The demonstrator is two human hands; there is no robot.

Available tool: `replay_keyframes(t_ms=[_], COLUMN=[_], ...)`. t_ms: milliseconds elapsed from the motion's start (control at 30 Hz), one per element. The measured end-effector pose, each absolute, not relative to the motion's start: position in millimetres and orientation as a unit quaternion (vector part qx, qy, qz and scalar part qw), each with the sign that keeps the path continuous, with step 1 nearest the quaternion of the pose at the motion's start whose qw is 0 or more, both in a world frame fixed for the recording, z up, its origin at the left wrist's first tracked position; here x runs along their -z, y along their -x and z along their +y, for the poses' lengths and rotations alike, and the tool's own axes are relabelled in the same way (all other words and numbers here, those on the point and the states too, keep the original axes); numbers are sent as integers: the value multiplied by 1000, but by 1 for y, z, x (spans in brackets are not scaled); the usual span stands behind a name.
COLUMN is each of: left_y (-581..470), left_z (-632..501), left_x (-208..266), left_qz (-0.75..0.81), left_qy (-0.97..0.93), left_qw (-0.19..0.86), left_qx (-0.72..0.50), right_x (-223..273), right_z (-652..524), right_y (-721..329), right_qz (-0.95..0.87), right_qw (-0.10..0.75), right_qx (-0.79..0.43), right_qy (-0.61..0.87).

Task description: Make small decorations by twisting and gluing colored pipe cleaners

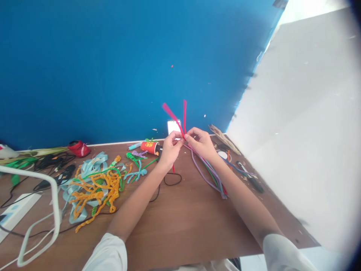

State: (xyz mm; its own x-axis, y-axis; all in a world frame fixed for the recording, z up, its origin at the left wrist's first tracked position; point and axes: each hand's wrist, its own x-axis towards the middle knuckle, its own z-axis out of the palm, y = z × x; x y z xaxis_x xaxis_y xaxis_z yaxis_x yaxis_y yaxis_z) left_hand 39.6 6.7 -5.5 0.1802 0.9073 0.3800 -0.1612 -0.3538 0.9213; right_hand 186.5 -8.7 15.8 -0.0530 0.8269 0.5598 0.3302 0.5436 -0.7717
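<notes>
Red pipe cleaners [184,118] are pinched between the fingertips of both my hands, above the back of the table. Two fuzzy ends rise in a V above the grip, and a short red piece shows below my left hand. My left hand [171,149] is closed on them from the left, thumb and forefinger together. From the right, my right hand [202,144] pinches the same spot. Under my right forearm lies a bundle of purple, green and red pipe cleaners [212,180], partly hidden. A lit phone [172,126] leans upright behind my left hand.
Orange twisted pipe cleaners [98,190] lie tangled with light blue ribbon [95,165] at left. Nearby are a red paper cup [149,147], a white power strip [18,214] and a white curved frame [56,203]. A cutter knife [250,178] lies at right. The blue wall [126,75] bounds the table's back.
</notes>
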Motion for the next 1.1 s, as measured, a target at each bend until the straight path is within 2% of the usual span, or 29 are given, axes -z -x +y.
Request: replay_keyframes(t_ms=[300, 600, 833, 1000, 1100], left_y=[-38, -29, -21, -16, -18], left_z=[8, 1, 7, 13, 15], left_x=[5, -7, -4, -1, 0], left_qz=[305, 268, 250, 260, 280], left_qy=[-640, -721, -775, -800, -804], left_qw=[404, 235, 171, 152, 84], left_qx=[-577, -594, -554, -519, -518], right_x=[-21, -20, -24, -19, -16], right_z=[-12, -11, -16, -14, -13], right_y=[-189, -192, -188, -178, -176], right_qz=[-603, -525, -514, -533, -580], right_qw=[536, 509, 516, 552, 551], right_qx=[-473, -616, -618, -554, -500], right_qy=[354, 293, 296, 322, 330])
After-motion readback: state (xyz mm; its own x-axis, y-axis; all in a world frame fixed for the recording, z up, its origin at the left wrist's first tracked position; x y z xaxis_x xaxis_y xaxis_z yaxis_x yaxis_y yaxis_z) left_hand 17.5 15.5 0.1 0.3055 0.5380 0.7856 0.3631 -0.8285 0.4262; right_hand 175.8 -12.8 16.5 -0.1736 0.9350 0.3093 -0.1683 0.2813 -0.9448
